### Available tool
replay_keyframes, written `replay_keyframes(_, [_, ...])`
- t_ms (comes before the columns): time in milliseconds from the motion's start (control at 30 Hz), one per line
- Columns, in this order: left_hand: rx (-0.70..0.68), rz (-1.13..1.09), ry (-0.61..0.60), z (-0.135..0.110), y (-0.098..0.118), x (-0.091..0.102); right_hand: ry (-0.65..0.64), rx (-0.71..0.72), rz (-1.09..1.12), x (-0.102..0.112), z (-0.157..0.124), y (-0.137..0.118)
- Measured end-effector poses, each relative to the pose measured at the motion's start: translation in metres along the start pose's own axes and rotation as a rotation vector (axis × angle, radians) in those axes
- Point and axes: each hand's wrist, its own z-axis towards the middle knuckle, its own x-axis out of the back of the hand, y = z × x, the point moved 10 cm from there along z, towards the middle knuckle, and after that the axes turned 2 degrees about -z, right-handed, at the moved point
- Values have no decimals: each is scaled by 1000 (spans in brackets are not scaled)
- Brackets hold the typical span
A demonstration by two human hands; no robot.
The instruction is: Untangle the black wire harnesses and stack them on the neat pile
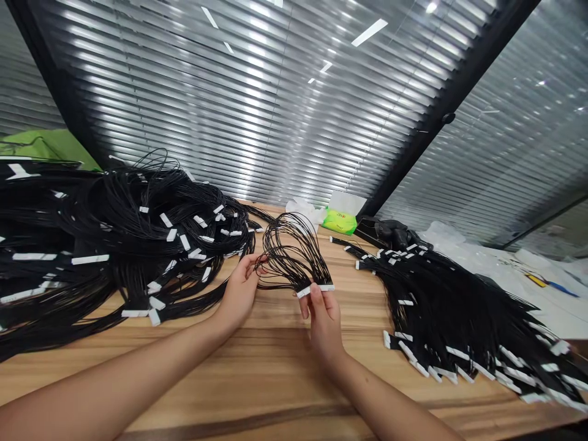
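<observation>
Between my hands a black wire harness [294, 242] arches up in a loop over the table. My right hand [325, 315] grips it by its white connectors [327, 287], thumb on top, with the wires fanning upward from them. On the other side my left hand [242, 285] has its fingers closed around the wires at the loop's left end. The wires partly hide those fingertips. Just left of my left hand lies a large tangled heap of black harnesses [151, 214] with white connectors. To the right, more harnesses [445, 306] lie spread out, many with their connectors toward me.
The wooden table [257, 380] runs across in front of me. At its back stand a green tissue pack [340, 222] and crumpled white plastic [305, 210]. Yellow and blue handled tools [544, 282] lie on a white surface at right. Window blinds [257, 104] rise behind.
</observation>
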Motion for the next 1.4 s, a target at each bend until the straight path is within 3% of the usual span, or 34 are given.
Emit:
replay_keyframes(333, [-28, -23, 55, 2, 5, 6, -20, -5, -15, -3, 1, -2])
replay_keyframes(567, [6, -6, -49, 2, 5, -6, 39, -20, 16, 4, 5, 3])
replay_keyframes(633, [-40, 47, -45, -1, 10, -6, 60, -36, 24, 6, 6, 5])
replay_keyframes(733, [-203, 299, 34, -9, 29, -1, 91, -58, 20, 8, 7, 7])
replay_keyframes(867, [-317, 577, -130, -18, 39, -20, 100, -56, 7, 9, 8, 5])
replay_keyframes(1133, [-377, 574, -200, -28, 49, -29, 4, -1, -20, 0, 5, -3])
replay_keyframes(1400, [-321, 570, -132, -23, 44, -20, 17, 3, -24, 1, 4, -1])
